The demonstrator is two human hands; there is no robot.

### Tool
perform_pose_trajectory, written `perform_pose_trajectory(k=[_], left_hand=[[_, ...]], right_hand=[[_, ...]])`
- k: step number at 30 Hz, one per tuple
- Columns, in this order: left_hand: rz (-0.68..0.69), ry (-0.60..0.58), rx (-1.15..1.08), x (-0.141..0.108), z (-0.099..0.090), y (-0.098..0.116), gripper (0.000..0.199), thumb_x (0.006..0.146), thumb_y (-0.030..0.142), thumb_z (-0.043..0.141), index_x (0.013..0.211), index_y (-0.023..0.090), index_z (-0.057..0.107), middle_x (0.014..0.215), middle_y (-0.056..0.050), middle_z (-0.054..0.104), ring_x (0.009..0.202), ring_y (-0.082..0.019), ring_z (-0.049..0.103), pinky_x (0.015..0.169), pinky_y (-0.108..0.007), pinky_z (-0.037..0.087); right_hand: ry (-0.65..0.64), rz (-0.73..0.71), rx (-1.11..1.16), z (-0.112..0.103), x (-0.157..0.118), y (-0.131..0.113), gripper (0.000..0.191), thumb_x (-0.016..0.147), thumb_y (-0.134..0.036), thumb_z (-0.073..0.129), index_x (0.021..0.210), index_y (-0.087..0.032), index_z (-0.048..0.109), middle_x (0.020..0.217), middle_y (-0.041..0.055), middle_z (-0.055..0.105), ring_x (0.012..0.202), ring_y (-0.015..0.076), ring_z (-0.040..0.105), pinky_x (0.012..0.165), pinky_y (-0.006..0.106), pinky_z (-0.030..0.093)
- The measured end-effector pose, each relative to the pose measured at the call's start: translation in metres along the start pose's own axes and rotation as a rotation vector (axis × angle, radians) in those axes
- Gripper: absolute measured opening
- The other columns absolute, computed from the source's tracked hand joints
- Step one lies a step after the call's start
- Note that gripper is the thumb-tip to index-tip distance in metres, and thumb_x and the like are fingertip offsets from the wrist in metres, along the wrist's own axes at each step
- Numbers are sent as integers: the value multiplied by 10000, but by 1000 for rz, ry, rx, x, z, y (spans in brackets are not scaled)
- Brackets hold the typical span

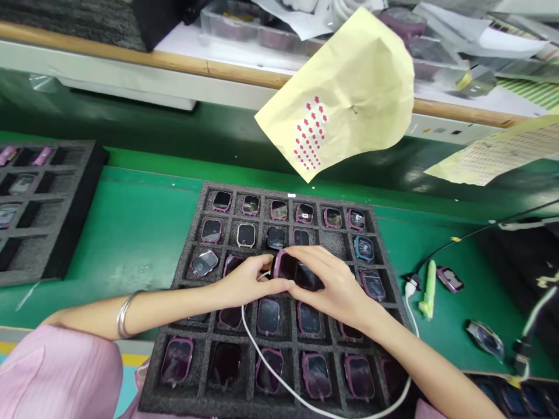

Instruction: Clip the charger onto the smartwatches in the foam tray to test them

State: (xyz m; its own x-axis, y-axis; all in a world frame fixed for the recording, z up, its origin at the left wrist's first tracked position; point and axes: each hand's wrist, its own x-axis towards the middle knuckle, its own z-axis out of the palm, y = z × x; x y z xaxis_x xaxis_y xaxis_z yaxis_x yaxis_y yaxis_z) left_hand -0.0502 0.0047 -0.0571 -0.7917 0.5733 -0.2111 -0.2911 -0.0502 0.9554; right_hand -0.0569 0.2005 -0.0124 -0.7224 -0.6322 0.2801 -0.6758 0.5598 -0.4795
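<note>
Head view: a purple-framed watch is held between both hands, over the middle of a foam tray.
Left hand: thumb and fingers pinch near the watch's left side, beside a white cable.
Right hand: curled around the watch's other side; whether it also holds the dark screen beneath its fingers, I cannot tell.
Cable run: loops from the left hand across the tray's near rows toward a white plug.
Tray compartments: mostly filled with watches, many purple-framed.
Green bench: green pen-like tool beside a loose watch.
Above: yellow sheet with red arrows.
</note>
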Motion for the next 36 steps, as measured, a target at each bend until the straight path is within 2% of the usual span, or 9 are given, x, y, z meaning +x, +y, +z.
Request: perform_pose_trajectory(k=[3, 7, 8, 10, 12, 14, 22, 28, 36], left_hand=[[-1, -25, 8, 2, -1, -2, 375, 804, 381, 662, 1069, 128, 583, 961, -59, 642, 1048, -250, 575, 879, -350, 475], [40, 2, 45, 1, -1, -5, 320, 835, 343, 625, 1065, 124, 584, 960, -56, 639, 996, -224, 584, 833, -317, 480], [40, 21, 60, 1, -1, -4, 303, 841, 332, 616, 1055, 122, 582, 919, -46, 636, 915, -198, 600, 775, -293, 488], [-5, 34, 69, -1, -1, -3, 294, 863, 338, 582, 1056, 117, 559, 738, 2, 599, 632, -128, 579, 568, -237, 466], [-77, 7, 39, -3, -1, 0, 322, 885, 373, 541, 1076, 115, 517, 560, 70, 489, 386, -72, 431, 374, -193, 337], [-109, -22, -2, -5, -2, 2, 356, 889, 401, 529, 1097, 115, 483, 510, 99, 427, 303, -47, 331, 299, -172, 235], [-77, -3, -42, -4, -1, 5, 421, 843, 432, 591, 1073, 90, 507, 533, 97, 435, 321, -31, 329, 292, -157, 242], [-58, -14, -62, -5, 0, 2, 364, 831, 425, 617, 977, 99, 553, 629, 57, 496, 344, -15, 349, 310, -161, 260], [-67, -20, -52, -6, -1, 1, 387, 849, 425, 598, 1045, 100, 522, 593, 84, 444, 336, -20, 343, 303, -158, 252]], right_hand=[[-8, -7, -13, 0, -1, 2, 396, 874, -294, 618, 1236, -159, 531, 1163, 155, 638, 1040, 284, 624, 874, 458, 541], [-69, -47, -111, 5, 1, 2, 379, 905, -268, 572, 1252, -120, 537, 1176, 186, 628, 1064, 315, 608, 877, 502, 531], [-80, -56, -128, 7, 2, 2, 381, 910, -266, 565, 1260, -118, 532, 1182, 187, 625, 1066, 318, 606, 874, 506, 530], [-93, -68, -137, 10, 3, 3, 391, 915, -270, 565, 1271, -117, 518, 1197, 187, 617, 1069, 316, 601, 872, 501, 531], [-95, -70, -128, 13, 4, 3, 399, 913, -274, 573, 1272, -112, 505, 1207, 187, 608, 1073, 312, 598, 879, 491, 530], [-82, -68, -115, 16, 3, 4, 397, 911, -271, 577, 1263, -106, 501, 1204, 189, 605, 1074, 308, 597, 887, 484, 526], [52, -53, 11, 29, -3, 8, 395, 858, -234, 610, 1229, -152, 503, 1145, 152, 627, 1055, 279, 614, 874, 451, 540], [78, -56, 47, 30, -6, 8, 376, 874, -249, 616, 1224, -166, 506, 1135, 145, 634, 1042, 269, 623, 864, 434, 547], [74, -47, 92, 31, -6, 10, 390, 861, -273, 649, 1211, -168, 512, 1116, 142, 643, 1027, 271, 631, 858, 435, 549]])
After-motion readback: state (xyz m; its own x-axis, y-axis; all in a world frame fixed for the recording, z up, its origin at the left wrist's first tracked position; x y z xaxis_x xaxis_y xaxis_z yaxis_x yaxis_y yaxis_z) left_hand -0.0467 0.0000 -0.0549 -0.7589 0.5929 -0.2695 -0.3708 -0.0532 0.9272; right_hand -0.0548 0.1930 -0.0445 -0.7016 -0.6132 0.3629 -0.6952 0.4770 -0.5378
